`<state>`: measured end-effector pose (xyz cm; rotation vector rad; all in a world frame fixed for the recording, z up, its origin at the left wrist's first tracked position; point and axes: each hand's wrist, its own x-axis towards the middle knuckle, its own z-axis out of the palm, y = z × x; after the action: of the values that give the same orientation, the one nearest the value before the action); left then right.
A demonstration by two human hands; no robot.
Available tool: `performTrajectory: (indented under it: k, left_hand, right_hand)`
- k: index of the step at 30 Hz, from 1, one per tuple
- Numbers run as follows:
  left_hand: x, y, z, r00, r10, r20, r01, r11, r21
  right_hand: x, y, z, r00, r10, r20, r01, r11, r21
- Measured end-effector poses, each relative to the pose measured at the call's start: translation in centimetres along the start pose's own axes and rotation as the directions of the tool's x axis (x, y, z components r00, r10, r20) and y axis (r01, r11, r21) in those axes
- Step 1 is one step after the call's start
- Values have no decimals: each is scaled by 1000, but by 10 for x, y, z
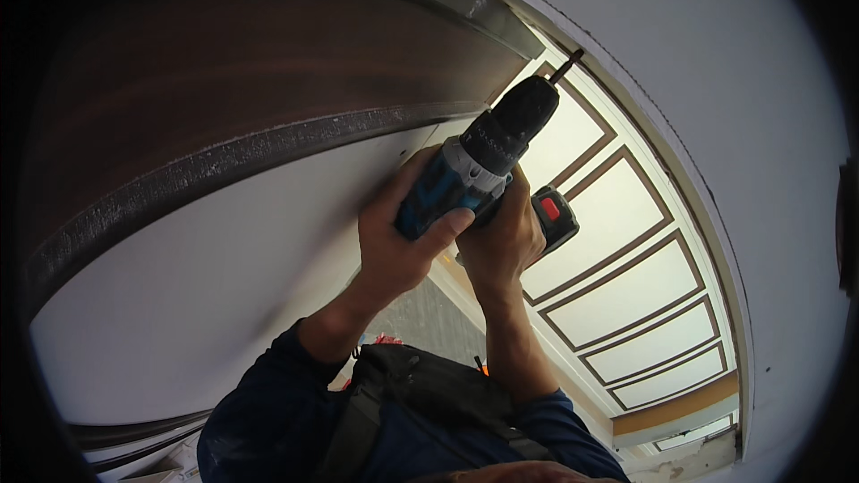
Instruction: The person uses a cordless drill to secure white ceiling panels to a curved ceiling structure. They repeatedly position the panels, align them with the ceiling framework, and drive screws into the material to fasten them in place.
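Observation:
A teal and black cordless drill [479, 149] with a silver collar points up and to the right, its bit [565, 66] at the edge of a white panel [743, 80]; whether it touches cannot be told. My left hand [398, 233] is closed around the drill's body, thumb across its lower side. My right hand [510, 241] is closed around the handle, largely behind the body, beside the battery [555, 220] with its red latch. A dark wood-grained board [224, 54] with a scuffed dark trim [224, 148] runs along the upper left, close to the drill.
A white surface [179, 277] lies below the trim. Bright panes with dark frames [608, 233] fill the opening at the right, above a tan strip [680, 407]. Grey floor [425, 313] shows far below, behind a black bag [412, 385] on my body.

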<state>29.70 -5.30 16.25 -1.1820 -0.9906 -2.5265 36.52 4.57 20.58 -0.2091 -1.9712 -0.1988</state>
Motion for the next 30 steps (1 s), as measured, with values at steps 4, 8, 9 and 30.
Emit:
performTrajectory:
  k: [4,8,9,30]
  left_hand:
    - [-6,0,-11,988,-67,143,61,997,46]
    - [3,7,8,997,-14,73,20,995,-93]
    - [16,15,19,991,-7,131,32,982,-187]
    - [222,39,56,769,41,639,493,599,-631]
  right_hand:
    - [-10,7,-8,998,-52,26,53,997,-53]
    - [-69,50,-11,1000,5,15,-3,994,-105]
    - [-74,52,-13,998,61,1,-61,993,-105]
    - [-112,8,-62,727,517,-451,-687,542,-485]
